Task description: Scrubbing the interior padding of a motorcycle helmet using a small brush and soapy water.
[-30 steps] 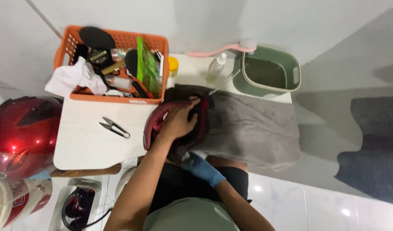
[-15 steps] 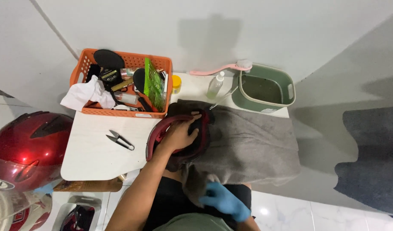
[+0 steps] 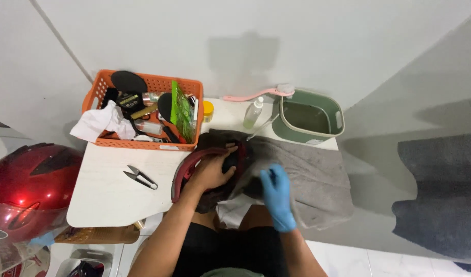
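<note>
Here the bare left hand point(image 3: 211, 172) lies palm-down with fingers curled over a dark red helmet liner point(image 3: 194, 165), gripping its inner edge at the front of the white table point(image 3: 110, 197). The blue-gloved right hand point(image 3: 276, 192) presses down on the grey towel point(image 3: 310, 177) just beside it, fingers together — whether it pinches anything is hard to tell. Both forearms reach up from the lower edge. Farther out sit small snips point(image 3: 140, 177), an orange basket point(image 3: 110, 141) and a green tub point(image 3: 310, 117). A red helmet point(image 3: 28, 187) is cut off at left.
</note>
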